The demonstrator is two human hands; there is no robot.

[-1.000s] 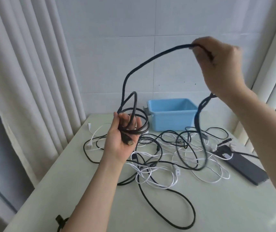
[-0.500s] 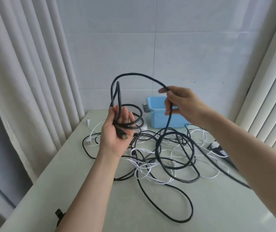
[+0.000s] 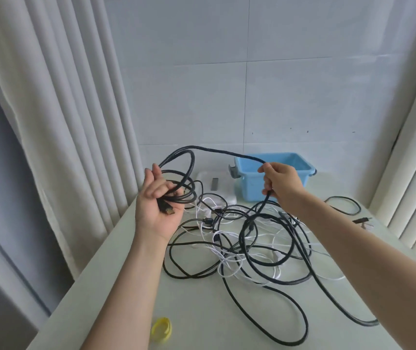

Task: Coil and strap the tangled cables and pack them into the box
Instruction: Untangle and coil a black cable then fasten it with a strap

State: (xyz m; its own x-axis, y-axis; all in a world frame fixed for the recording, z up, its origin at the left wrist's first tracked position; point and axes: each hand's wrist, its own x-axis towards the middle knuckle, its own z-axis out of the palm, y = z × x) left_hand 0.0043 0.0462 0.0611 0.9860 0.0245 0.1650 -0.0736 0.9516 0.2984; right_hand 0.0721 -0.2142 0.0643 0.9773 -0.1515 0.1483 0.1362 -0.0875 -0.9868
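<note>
My left hand [image 3: 157,205] grips the coiled black cable [image 3: 223,151]. My right hand [image 3: 281,184] pinches its loose run, the blue box [image 3: 252,190] just behind and the tangled cables [image 3: 229,258] on the counter [image 3: 202,311] below.

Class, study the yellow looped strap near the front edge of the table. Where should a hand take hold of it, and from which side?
Take a pinch grip on the right-hand arc of the yellow strap, coming from above and from the right. It lies curled in an open ring on the table, so a finger can probably slip inside. The left forearm crowds its left side.
</note>
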